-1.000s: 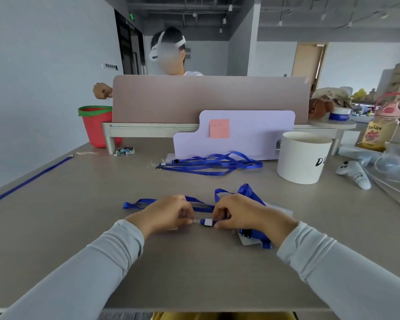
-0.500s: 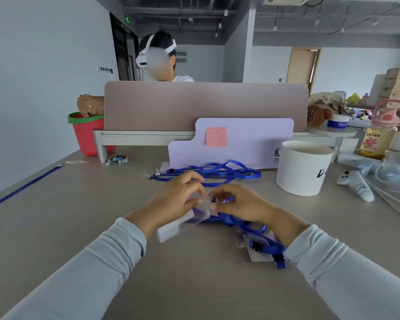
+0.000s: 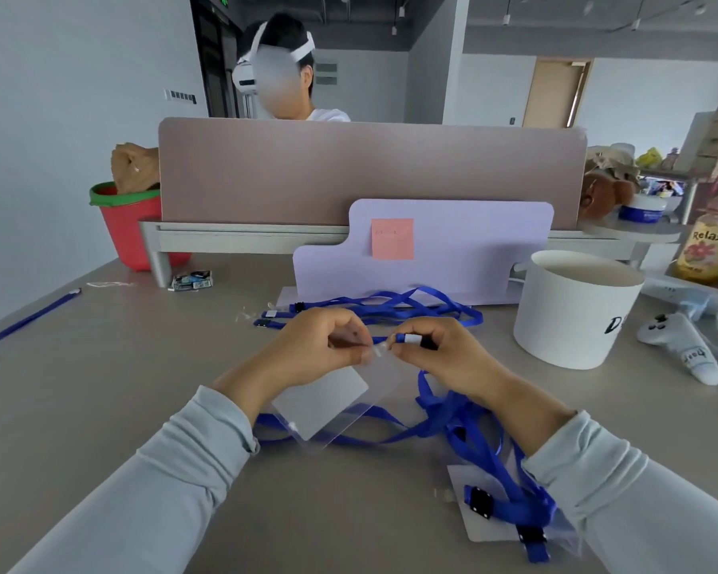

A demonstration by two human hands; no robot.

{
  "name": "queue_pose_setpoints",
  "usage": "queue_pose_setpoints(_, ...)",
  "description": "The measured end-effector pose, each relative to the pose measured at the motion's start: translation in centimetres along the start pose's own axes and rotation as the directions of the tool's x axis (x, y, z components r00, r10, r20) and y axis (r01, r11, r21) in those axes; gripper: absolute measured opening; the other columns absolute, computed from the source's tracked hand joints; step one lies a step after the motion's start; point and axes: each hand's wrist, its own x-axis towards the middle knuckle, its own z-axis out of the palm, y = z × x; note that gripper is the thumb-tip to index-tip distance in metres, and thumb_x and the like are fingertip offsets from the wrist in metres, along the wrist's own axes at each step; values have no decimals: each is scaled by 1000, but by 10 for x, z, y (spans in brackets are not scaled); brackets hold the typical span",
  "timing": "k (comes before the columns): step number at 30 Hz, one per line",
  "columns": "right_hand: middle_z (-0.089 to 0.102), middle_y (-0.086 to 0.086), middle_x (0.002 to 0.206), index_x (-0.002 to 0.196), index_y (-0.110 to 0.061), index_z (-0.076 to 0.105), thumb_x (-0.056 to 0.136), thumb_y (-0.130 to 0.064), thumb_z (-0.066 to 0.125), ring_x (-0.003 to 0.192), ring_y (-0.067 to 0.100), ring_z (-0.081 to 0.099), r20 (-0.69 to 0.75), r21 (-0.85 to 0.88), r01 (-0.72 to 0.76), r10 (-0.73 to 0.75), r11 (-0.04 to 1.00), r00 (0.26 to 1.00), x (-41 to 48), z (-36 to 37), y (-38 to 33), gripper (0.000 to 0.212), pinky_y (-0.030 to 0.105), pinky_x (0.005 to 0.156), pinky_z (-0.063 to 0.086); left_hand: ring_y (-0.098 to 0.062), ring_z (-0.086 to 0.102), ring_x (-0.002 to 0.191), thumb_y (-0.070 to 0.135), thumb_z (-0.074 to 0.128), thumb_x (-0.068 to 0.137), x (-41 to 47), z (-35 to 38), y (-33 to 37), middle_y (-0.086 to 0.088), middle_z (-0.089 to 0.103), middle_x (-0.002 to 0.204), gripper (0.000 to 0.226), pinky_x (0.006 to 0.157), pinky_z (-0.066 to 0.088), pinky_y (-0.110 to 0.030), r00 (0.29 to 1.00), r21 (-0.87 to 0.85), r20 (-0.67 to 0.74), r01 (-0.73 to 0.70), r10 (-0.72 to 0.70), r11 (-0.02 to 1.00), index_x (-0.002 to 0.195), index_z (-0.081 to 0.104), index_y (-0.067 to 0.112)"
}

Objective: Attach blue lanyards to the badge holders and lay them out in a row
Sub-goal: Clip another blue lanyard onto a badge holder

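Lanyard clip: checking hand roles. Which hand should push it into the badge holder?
Right. The right hand pinches the lanyard clip, its tip at the badge holder's top edge; the left hand pinches that edge, steadying it.

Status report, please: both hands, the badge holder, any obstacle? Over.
Left hand pinches badge holder by its top. Right hand holds lanyard clip at that top; joined or not, cannot tell. Nothing between the hands.

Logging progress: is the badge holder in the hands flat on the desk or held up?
Held up, tilted: the left hand pinches the badge holder by its top edge, and its lower corner dips toward the desk.
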Motion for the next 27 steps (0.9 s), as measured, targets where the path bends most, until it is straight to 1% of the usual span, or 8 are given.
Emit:
queue_pose_setpoints(3,57,-11,56,79,-8,69,86,-10,62,49,-1,46,-15,110,-27,29,994,999,8,1,2,10,8,52,37,1,63,69,18,72,77,7,-3,-1,15,68,71,9,72,46,-20,996,-50,84,11,-7,999,79,64,22)
queue_pose_setpoints(6,48,-12,48,68,-15,65,86,-6,60,45,2,38,31,212,-45,40,976,999,13,4,5,21,11,48,33,-1,60,60,24,73,75,8,-3,1,10,67,66,11,65,48,-20,993,-56,117,-11,18,998,75,62,22)
queue_pose_setpoints(13,53,6,61,65,-11,65,84,-9,62,53,9,41,90,319,-100,75,943,993,13,5,15,20,19,51,36,-15,66,73,35,75,69,8,-5,3,3,71,74,13,78,53,-44,998,61,54,-25,21,998,75,67,26)
queue_pose_setpoints(16,57,-3,57,61,-19,68,85,-3,59,51,7,45,97,342,-104,75,934,992,12,1,13,30,17,49,38,-9,62,66,52,72,59,4,-5,12,8,68,69,32,75,53,-41,999,135,-14,-29,31,990,80,58,32)
queue_pose_setpoints(20,62,1,61,63,-23,70,85,-2,60,49,6,47,24,368,-53,47,928,999,9,-1,8,32,17,47,40,-9,62,67,39,78,63,1,-4,21,8,66,84,39,71,54,-36,971,252,-203,-70,123,965,75,42,31)
queue_pose_setpoints(22,65,-3,59,68,-19,71,84,-1,61,47,5,48,-78,396,1,33,918,996,7,-1,3,26,16,47,40,-9,62,82,40,79,62,0,-2,21,6,63,102,44,76,53,-33,884,326,-350,-194,309,925,80,41,29)
queue_pose_setpoints(24,63,-6,56,71,-17,71,82,-2,62,48,3,48,-166,413,56,14,909,986,7,-1,-4,21,15,48,40,-12,54,96,44,74,62,1,-1,20,6,51,109,45,79,47,-30,721,487,-462,-281,517,827,89,44,24)
queue_pose_setpoints(27,67,-4,66,75,-24,74,79,-17,64,59,3,55,-185,428,68,13,901,983,5,-1,-12,12,14,55,45,-16,54,74,38,68,72,2,0,21,5,53,88,22,65,40,-28,611,667,-440,-269,658,695,79,55,21)
